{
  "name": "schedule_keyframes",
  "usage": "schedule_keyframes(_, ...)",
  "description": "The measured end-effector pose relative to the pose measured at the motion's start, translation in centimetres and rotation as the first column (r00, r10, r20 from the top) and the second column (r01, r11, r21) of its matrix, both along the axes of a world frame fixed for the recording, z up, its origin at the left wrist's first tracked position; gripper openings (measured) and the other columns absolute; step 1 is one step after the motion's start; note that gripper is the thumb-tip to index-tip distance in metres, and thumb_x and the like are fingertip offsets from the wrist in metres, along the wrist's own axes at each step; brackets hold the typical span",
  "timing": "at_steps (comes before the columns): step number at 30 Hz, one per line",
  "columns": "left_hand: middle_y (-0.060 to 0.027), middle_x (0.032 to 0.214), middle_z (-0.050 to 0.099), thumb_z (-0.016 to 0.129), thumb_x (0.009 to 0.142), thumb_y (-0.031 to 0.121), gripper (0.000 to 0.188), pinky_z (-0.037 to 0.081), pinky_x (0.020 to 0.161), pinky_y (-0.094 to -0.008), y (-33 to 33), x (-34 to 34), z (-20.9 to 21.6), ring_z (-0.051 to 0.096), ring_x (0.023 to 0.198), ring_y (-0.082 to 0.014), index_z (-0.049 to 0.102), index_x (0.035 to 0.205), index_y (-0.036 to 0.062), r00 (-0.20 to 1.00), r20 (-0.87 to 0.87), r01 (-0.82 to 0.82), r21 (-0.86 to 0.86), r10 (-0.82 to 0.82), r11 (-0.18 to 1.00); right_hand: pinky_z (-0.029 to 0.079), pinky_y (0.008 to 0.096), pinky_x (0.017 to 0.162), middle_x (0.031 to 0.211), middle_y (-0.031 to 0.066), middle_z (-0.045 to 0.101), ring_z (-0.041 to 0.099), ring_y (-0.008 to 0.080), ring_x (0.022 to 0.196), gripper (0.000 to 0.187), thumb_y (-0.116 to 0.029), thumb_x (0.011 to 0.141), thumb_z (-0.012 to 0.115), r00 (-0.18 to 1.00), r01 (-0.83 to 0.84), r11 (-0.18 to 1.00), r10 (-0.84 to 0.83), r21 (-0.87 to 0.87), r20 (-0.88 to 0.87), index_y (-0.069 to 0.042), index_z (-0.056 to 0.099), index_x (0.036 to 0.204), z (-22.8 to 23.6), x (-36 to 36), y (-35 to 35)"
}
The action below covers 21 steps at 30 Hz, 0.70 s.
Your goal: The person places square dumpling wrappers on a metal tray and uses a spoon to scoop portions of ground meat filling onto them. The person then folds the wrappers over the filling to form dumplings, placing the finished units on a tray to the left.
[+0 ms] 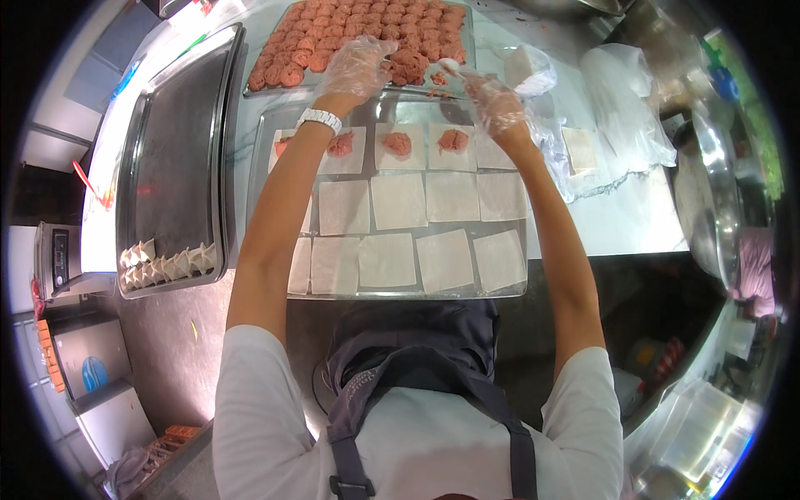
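My left hand (354, 68), in a clear plastic glove, curls its fingers against a darker lump of minced meat (408, 67) at the near edge of the meat tray. My right hand (497, 107), gloved too, is closed around a small pale tool, partly hidden, whose tip (451, 66) points at the meat crumbs. Rows of meat balls (333, 29) fill most of that tray. Below my hands lies a metal tray (392, 295) with square wrappers (387, 260) in rows. Several wrappers in the far row carry a meat portion (397, 145).
A dark baking tray (179, 158) at the left holds folded dumplings (175, 265) at its near end. Clear plastic bags (621, 100) and a stray wrapper (580, 150) lie on the marble tabletop (633, 212) at the right. Metal bowls (708, 200) line the right side.
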<state>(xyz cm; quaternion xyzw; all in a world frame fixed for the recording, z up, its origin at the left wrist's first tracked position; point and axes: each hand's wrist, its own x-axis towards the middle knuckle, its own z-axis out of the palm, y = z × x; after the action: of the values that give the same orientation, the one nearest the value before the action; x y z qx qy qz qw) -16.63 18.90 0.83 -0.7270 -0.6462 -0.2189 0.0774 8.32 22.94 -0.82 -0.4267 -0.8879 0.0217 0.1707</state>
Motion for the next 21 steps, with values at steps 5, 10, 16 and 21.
schedule_keyframes(5,-0.0116,0.111,0.057,0.072,0.070,0.019,0.054,0.044,0.092,-0.0389,1.9,-0.2,-1.1,0.052,0.108,-0.0279,0.055,0.121,0.0138,0.996,-0.034,0.083,0.002,-0.083,0.997,0.051,0.0402,0.080,0.112,0.0205,0.056,0.060,0.0340,0.098,0.034,-0.011,0.090,0.040,0.958,-0.129,0.990,0.107,0.063,0.268,-0.004,0.048,0.123,2.2,-3.1,-0.4)
schedule_keyframes(10,-0.0104,0.109,0.056,0.076,0.066,0.023,0.058,0.042,0.093,-0.0386,3.4,-0.2,-2.1,0.052,0.108,-0.0277,0.056,0.119,0.0150,0.988,0.006,0.152,0.009,-0.152,0.988,0.051,0.0397,0.080,0.112,0.0209,0.056,0.060,0.0342,0.097,0.040,-0.008,0.090,0.038,0.944,-0.237,0.950,0.176,0.202,0.279,-0.001,0.041,0.129,0.6,-3.8,0.8)
schedule_keyframes(16,-0.0087,0.108,0.057,0.076,0.066,0.023,0.053,0.043,0.092,-0.0374,3.6,-0.3,-2.4,0.052,0.107,-0.0269,0.059,0.116,0.0145,0.986,0.001,0.164,0.033,-0.165,0.986,0.051,0.0406,0.079,0.116,0.0204,0.053,0.059,0.0350,0.098,0.043,-0.007,0.089,0.039,0.903,-0.299,0.953,0.269,0.041,0.335,-0.001,0.037,0.132,-1.0,-4.3,2.6)
schedule_keyframes(21,-0.0087,0.116,0.056,0.075,0.069,0.024,0.054,0.043,0.095,-0.0390,3.8,-0.2,-2.4,0.052,0.110,-0.0270,0.058,0.119,0.0217,0.990,-0.057,0.129,-0.058,-0.133,0.990,0.050,0.0397,0.085,0.124,0.0224,0.046,0.057,0.0335,0.105,0.051,-0.003,0.087,0.041,0.854,-0.252,0.965,0.259,-0.078,0.451,-0.005,0.032,0.137,0.8,-2.6,2.3)
